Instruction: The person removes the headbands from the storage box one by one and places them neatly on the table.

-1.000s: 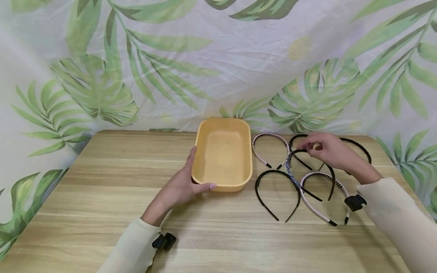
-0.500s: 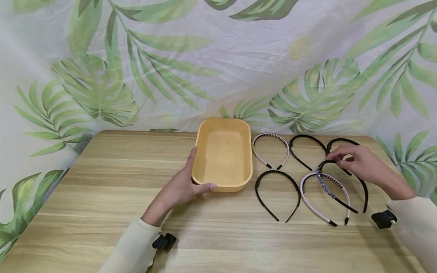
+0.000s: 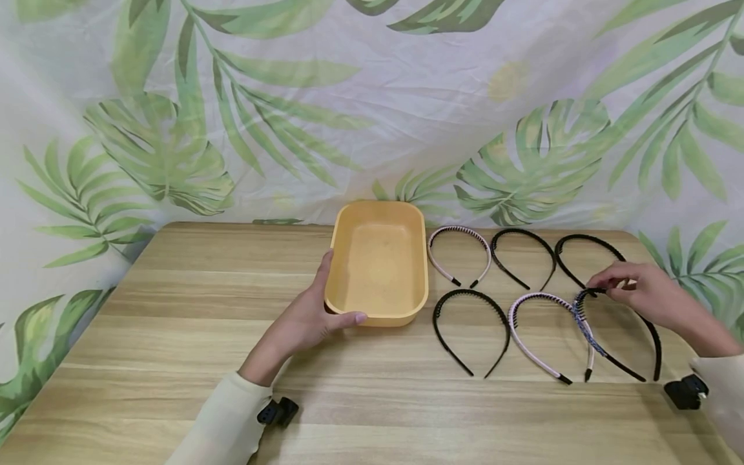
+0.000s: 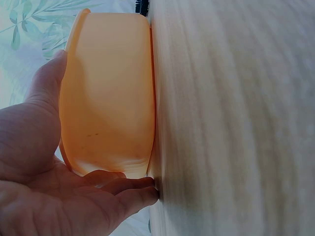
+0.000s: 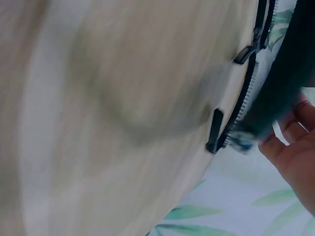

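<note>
My left hand (image 3: pixel 305 316) holds a yellow plastic bin (image 3: pixel 380 320) by its near left corner, thumb on the front side and fingers along the left side. In the left wrist view the bin (image 4: pixel 110 93) rests on the tabletop. At the right, my right hand (image 3: pixel 648 294) pinches the top of a black headband (image 3: pixel 657 342) with a blue glittery stretch. Its ends point toward the table's front, beside a pink headband (image 3: pixel 535 368). In the right wrist view this headband (image 5: pixel 278 83) looks dark and blurred, and some fingers are cut off.
A black headband (image 3: pixel 438 332) lies left of the pink one. Behind them are another pink headband (image 3: pixel 433 255), a black headband (image 3: pixel 494 252) and a black headband (image 3: pixel 587 237) at far right. The wooden table (image 3: pixel 174 310) ends at a leaf-print cloth (image 3: pixel 290 129).
My right hand has carried the blue-and-black headband rightward and nearer, from over the middle headbands to the right of the front pink one. My left hand and the bin stay in place.
</note>
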A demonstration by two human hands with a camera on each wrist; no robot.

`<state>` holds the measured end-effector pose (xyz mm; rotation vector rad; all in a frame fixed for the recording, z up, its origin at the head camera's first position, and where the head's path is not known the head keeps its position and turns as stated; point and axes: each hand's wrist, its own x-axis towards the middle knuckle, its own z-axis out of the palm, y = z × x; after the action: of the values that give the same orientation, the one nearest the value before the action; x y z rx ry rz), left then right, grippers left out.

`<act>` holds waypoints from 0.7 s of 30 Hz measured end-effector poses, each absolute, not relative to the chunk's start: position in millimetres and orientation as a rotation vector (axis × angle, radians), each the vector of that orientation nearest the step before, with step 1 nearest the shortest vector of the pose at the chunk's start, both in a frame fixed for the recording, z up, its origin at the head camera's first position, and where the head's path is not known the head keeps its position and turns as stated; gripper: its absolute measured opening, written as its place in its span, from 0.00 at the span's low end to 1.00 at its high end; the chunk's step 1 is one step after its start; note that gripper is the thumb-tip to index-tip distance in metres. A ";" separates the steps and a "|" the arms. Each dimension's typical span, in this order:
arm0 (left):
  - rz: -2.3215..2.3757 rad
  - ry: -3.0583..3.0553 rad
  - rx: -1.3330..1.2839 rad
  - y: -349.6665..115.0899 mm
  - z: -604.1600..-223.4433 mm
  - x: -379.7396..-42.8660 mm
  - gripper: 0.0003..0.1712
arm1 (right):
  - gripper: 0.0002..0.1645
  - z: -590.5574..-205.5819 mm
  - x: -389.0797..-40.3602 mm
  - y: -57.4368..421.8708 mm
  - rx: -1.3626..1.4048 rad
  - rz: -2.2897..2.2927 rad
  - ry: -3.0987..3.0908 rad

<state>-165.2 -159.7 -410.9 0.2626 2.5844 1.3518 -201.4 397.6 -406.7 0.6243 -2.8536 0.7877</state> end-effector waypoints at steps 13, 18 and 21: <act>1.336 2.578 0.229 -160.7 -411.8 -164.6 0.77 | 0.20 -415.6 -193.4 417.7 0.544 0.637 -2.934; 1.337 2.578 0.237 -160.3 -411.5 -165.0 0.77 | 0.21 -419.6 -193.0 421.4 0.513 0.638 -2.950; 1.338 2.582 0.242 -160.3 -411.4 -165.4 0.76 | 0.22 -421.8 -193.3 422.3 0.530 0.639 -2.947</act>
<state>-165.4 -160.3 -411.4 0.2422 2.5818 1.3378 -193.3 422.3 -421.8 0.5296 -2.9467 0.6387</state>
